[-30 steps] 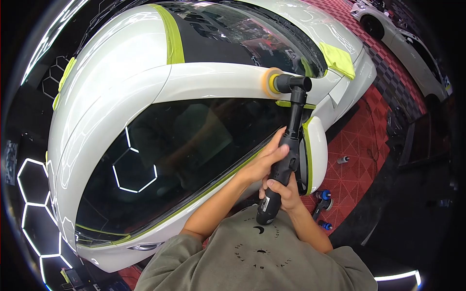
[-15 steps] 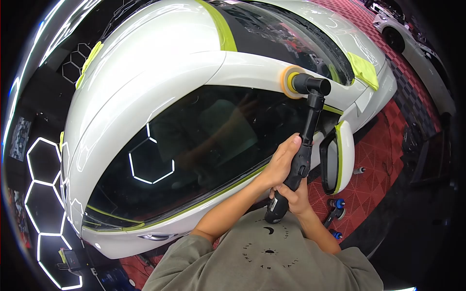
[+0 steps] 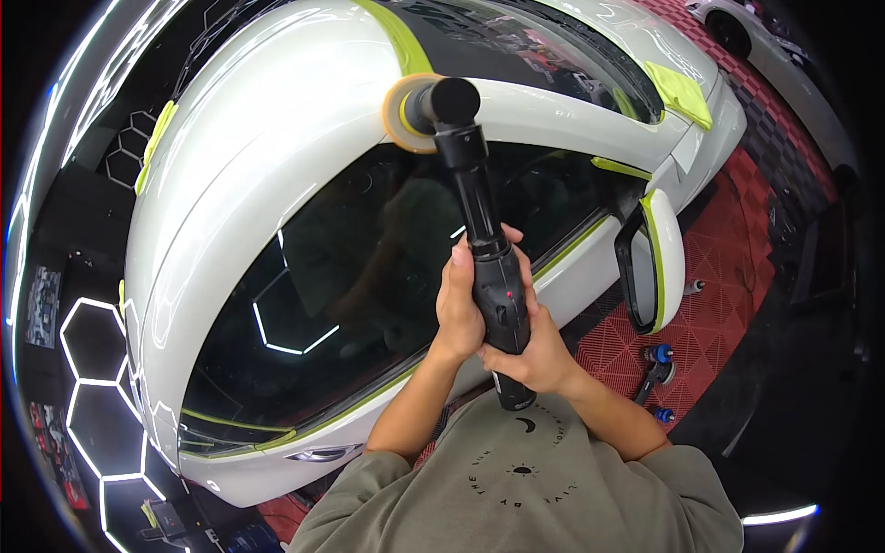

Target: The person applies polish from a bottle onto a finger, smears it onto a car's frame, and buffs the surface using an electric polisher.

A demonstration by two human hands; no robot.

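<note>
A black handheld polisher [image 3: 501,286] points away from my body, its round orange and yellow pad [image 3: 406,112] at the white roof rail [image 3: 525,115] above the side window; whether it touches cannot be told. My left hand [image 3: 459,304] wraps the left side of the tool's body. Lower down, my right hand [image 3: 535,350] is closed around the grip, thumb across it. Yellow-green tape [image 3: 396,37] edges the roof, and the dark side window [image 3: 341,249] lies below the pad.
The side mirror [image 3: 666,258] with taped edge juts out at the right. A yellow-green cloth [image 3: 679,95] lies near the windshield. Another polisher [image 3: 656,380] and a small bottle [image 3: 695,287] are on the red floor [image 3: 719,221]. Another car [image 3: 784,69] stands at the upper right.
The polisher and its pad have moved left along the roof rail, away from the mirror end. Both hands moved with it and still hold it. The view has also shifted.
</note>
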